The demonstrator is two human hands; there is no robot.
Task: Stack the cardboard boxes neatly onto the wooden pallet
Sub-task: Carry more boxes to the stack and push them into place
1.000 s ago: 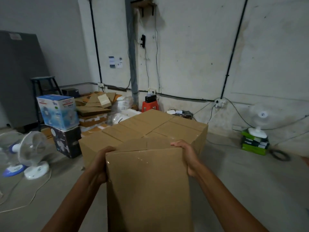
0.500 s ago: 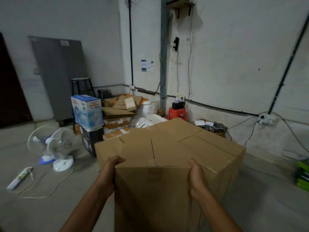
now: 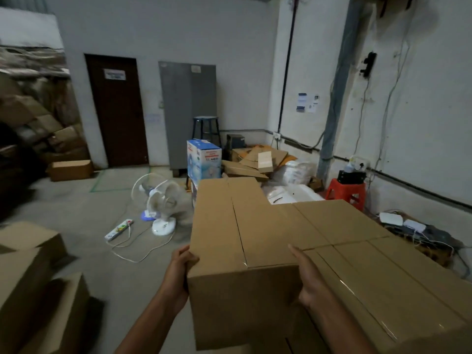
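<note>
Hands grip a plain brown taped cardboard box (image 3: pixel 242 241): left hand (image 3: pixel 181 274) curled round its near left edge, right hand (image 3: pixel 310 284) wrapping the right. Box lies against the stacked tan cartons (image 3: pixel 370 251); wooden pallet hidden, presumably beneath. Placing step; next, square flush, release.

You are in a warehouse storeroom: bare grey concrete floor (image 3: pixel 76 208), plain brown cardboard boxes (image 3: pixel 344 226) stacked before you, flattened cardboard sheets (image 3: pixel 245 167) piled in the corner, white fans (image 3: pixel 163 203) on the floor.
</note>
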